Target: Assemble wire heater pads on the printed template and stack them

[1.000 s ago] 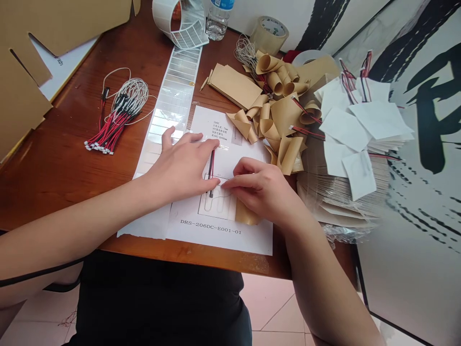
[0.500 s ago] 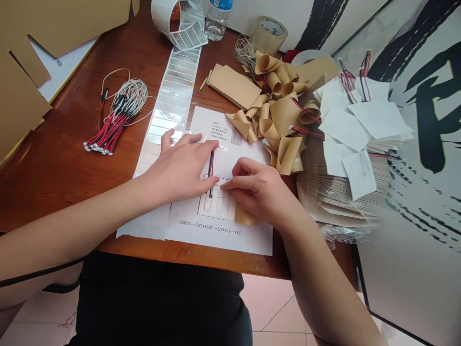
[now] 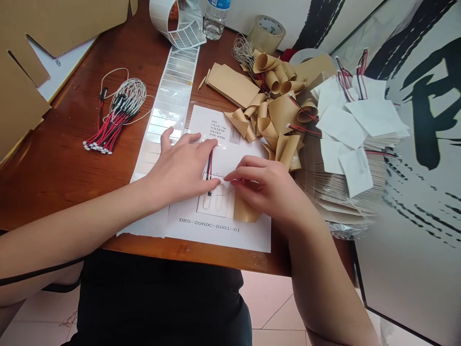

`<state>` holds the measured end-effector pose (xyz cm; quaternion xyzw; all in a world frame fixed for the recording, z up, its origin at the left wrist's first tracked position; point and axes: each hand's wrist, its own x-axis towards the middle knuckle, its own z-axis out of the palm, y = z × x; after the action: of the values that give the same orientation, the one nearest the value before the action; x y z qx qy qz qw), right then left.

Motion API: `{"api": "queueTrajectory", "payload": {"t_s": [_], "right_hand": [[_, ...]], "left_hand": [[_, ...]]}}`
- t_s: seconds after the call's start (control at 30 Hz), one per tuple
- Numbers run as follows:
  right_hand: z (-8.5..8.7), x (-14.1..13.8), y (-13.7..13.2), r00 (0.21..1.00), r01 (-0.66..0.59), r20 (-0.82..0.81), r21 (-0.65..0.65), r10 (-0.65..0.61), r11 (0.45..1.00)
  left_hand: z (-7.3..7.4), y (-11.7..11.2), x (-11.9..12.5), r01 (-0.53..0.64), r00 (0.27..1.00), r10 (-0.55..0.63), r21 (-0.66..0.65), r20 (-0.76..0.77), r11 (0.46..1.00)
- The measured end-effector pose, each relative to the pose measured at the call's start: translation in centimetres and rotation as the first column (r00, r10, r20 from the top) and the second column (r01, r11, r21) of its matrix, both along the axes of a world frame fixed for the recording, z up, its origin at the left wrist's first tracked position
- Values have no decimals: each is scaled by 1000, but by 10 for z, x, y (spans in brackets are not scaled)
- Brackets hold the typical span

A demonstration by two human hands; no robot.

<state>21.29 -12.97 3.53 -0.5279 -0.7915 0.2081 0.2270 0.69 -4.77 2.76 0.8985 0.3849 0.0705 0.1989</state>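
My left hand (image 3: 182, 166) lies flat with its fingers apart on a printed white sheet (image 3: 216, 229) marked DRS-206DC-E001-01. Its fingertips sit beside a red and black wire pair (image 3: 210, 164). That pair runs down onto a white film pad (image 3: 216, 204) with a looped trace. My right hand (image 3: 264, 190) is over the pad's right side, its thumb and index finger pinched on a thin wire (image 3: 225, 192). Under that hand, a piece of kraft backing paper (image 3: 246, 211) sticks out. The pad's upper right part is hidden by my fingers.
The wooden table (image 3: 54, 182) holds a bundle of red and black leads (image 3: 111, 126), a long label strip (image 3: 173, 91), curled kraft paper scraps (image 3: 272, 98), and stacked white pads with leads (image 3: 360, 125). A water bottle (image 3: 216, 19) and tape roll (image 3: 266, 33) stand behind.
My right hand has shifted slightly up and to the right, drawing the thin wire with it. My left hand stays in place on the sheet.
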Motion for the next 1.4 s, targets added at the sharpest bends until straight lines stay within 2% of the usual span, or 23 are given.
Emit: {"api": "queueTrajectory", "payload": {"t_s": [0.17,0.47,0.87,1.1,1.4], "right_hand": [[4,0,-1,1000,-9,16,-41,10,999],[3,-1,-1,999,-45,-1,-32,45,998],[1,-1,-2,999,-53,-7,8,53,999],[-1,-2,-2,1000,-23,-2,-29,23,999],[-4,-1,-2,999,-37,24,-15,38,999]], "left_hand": [[0,-1,0,-4,1000,4,2,2,1000],[-1,-2,1,-9,1000,9,47,-2,999],[0,0,3,-14,1000,14,27,-24,1000],[-1,1,2,-15,1000,16,28,-18,999],[2,1,2,-14,1000,14,9,-23,1000]]}}
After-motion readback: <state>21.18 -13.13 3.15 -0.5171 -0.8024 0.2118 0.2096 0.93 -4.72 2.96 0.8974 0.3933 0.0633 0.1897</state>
